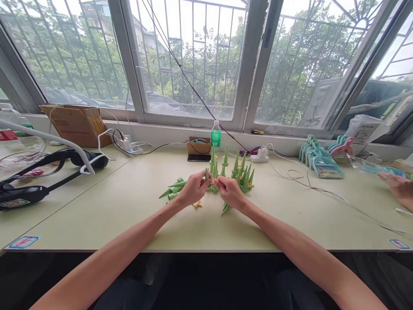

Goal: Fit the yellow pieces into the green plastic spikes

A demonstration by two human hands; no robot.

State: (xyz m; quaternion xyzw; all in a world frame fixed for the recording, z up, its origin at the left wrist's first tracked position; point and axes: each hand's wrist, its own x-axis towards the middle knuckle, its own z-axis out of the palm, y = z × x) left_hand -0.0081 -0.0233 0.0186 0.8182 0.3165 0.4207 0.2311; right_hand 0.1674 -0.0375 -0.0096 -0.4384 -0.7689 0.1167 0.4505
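My left hand (195, 187) is closed around a green cone-shaped spike (207, 174), whose tip points up above the fingers. Close beside it, my right hand (231, 192) pinches with thumb and forefinger. A bit of yellow shows between the two hands, but what the right fingers hold is too small to make out. Behind the hands stand several green spikes (235, 165) upright, some with small yellow parts at the base. More green spikes (176, 185) lie on their sides left of my left hand. Small yellow pieces (197, 205) rest on the table below it.
A green-labelled bottle (216, 137) and a phone (199, 158) sit behind the spikes. White cables (303, 178) cross the right side. Teal hangers (318, 157) and another person's hand (398, 188) are far right. A black headset (41, 185) and cardboard box (77, 125) occupy the left.
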